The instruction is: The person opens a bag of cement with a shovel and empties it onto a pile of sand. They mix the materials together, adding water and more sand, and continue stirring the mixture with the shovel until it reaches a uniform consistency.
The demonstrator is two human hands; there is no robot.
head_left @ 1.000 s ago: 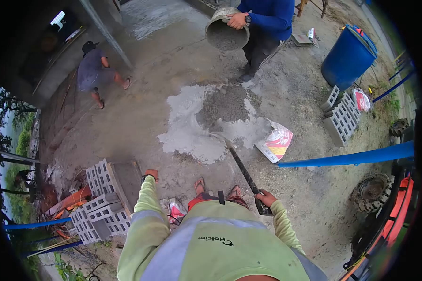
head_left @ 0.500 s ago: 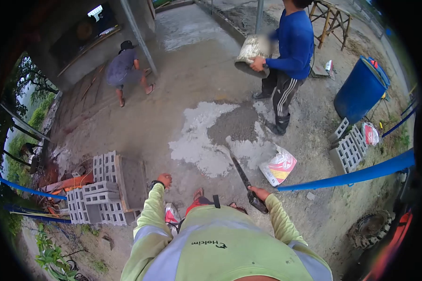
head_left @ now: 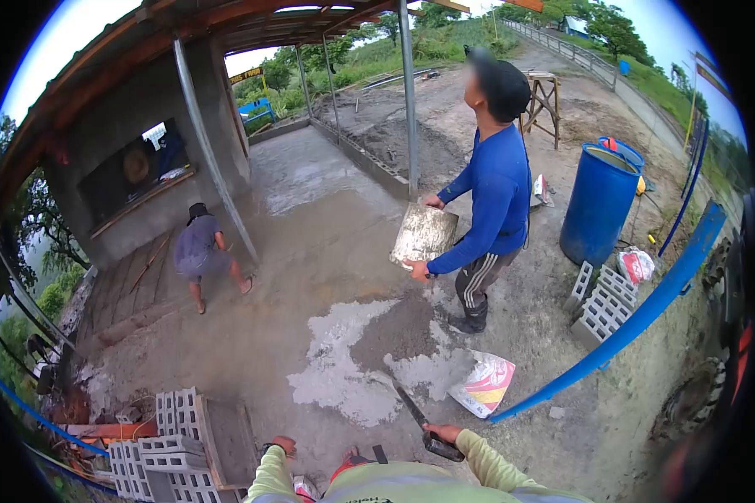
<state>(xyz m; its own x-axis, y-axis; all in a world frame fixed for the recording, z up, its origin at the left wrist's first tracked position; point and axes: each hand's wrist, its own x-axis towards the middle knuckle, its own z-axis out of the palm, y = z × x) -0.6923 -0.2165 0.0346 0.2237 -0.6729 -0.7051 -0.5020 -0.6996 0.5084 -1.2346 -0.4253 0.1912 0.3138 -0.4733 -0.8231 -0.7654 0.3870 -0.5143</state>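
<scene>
My right hand [head_left: 445,433] is closed around the grip end of a shovel [head_left: 411,407]. The shovel slants away from me, its blade resting at the near edge of a patch of pale grey powder [head_left: 331,339] with darker grey mix [head_left: 394,335] in its middle. Free of any object, my left hand [head_left: 283,446] hangs low beside the block stack, fingers loosely curled and small in view. Right of the powder leans a cement bag [head_left: 484,386], red, yellow and white. Across the patch, a co-worker in a blue shirt [head_left: 497,189] holds a stained whitish bucket [head_left: 424,233] with both hands.
Hollow concrete blocks [head_left: 172,461] are stacked at lower left, with more blocks [head_left: 604,306] at right. A blue barrel [head_left: 597,205] stands behind those. A blue bar [head_left: 625,335] curves along my right side. Another person [head_left: 200,251] bends near a metal post [head_left: 214,151].
My view has tilted up, showing the roof and hills. The co-worker has raised the head and turned the bucket. My right hand stays on the shovel.
</scene>
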